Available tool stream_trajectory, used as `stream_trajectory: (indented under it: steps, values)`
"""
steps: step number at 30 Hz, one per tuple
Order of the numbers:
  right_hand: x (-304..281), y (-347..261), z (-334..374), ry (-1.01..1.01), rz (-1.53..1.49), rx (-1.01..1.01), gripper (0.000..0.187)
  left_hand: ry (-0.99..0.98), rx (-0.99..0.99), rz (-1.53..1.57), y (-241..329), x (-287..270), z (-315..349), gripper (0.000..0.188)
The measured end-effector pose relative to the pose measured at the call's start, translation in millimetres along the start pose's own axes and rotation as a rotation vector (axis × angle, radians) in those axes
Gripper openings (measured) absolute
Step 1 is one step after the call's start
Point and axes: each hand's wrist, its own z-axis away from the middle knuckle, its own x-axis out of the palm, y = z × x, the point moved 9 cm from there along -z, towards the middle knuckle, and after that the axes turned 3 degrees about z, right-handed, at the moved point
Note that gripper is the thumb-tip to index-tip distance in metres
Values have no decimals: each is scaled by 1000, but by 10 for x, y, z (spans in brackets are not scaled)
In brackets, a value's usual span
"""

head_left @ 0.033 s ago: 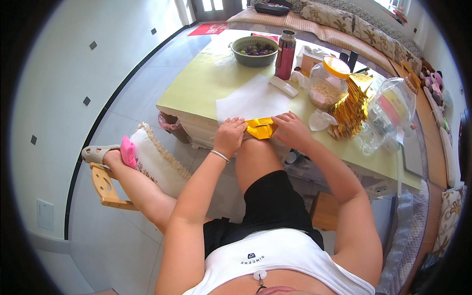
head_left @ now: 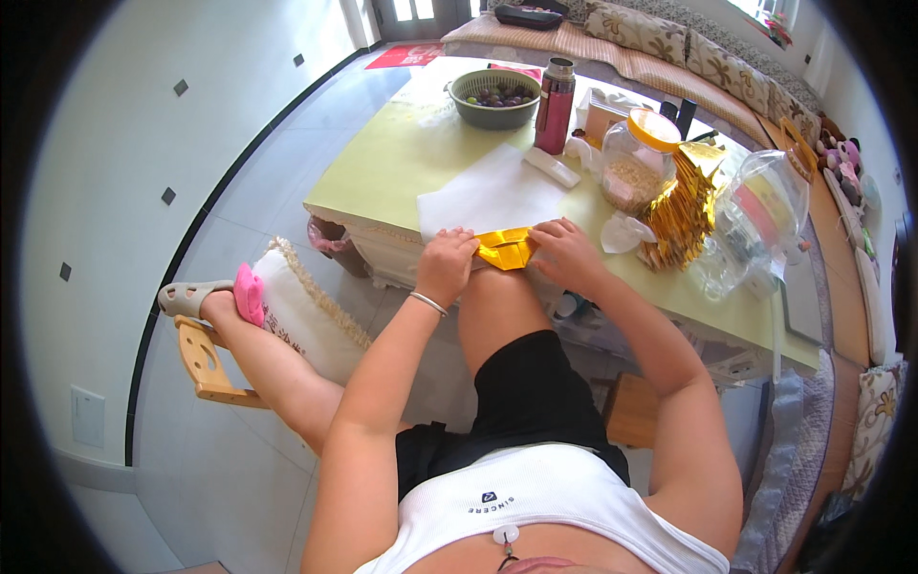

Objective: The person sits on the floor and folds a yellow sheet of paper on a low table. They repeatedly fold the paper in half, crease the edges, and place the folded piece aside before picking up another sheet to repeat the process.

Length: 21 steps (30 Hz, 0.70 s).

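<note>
A shiny gold folded paper [head_left: 507, 251] is stretched between my hands at the table's near edge, just above my raised knee. My left hand [head_left: 446, 268] pinches its left end, with a bracelet on that wrist. The right end is gripped by the fingers of my right hand [head_left: 568, 254]. Beneath and beyond the folded piece, a white sheet [head_left: 492, 191] lies on the tabletop. A fanned bundle of gold folded papers [head_left: 681, 215] stands on the table to the right. My fingers partly cover both ends of the paper I hold.
On the pale green table [head_left: 378, 158] are a basket of round fruit [head_left: 495, 113], a red thermos [head_left: 555, 107], a yellow-lidded jar [head_left: 635, 172], crumpled tissue [head_left: 625, 232] and a clear plastic bag [head_left: 765, 210]. A trash bin [head_left: 339, 244] and a cushion [head_left: 306, 306] are at left.
The gold paper and my left hand have shifted very slightly left. The near-left edge of the white sheet has also moved a touch left. Both hands keep their grip.
</note>
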Motion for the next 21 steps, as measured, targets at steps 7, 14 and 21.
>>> stream_trajectory:
  steps: [7,14,21]
  values:
    - [-157,-164,72,245,-26,-35,53,159,-138,229,-5,-258,116,12]
    - [-81,-460,-9,106,-301,-135,31,280,-222,477,123,-784,360,17]
    - [221,-619,272,76,-1387,316,14,420,-851,1071,-101,-890,1233,11]
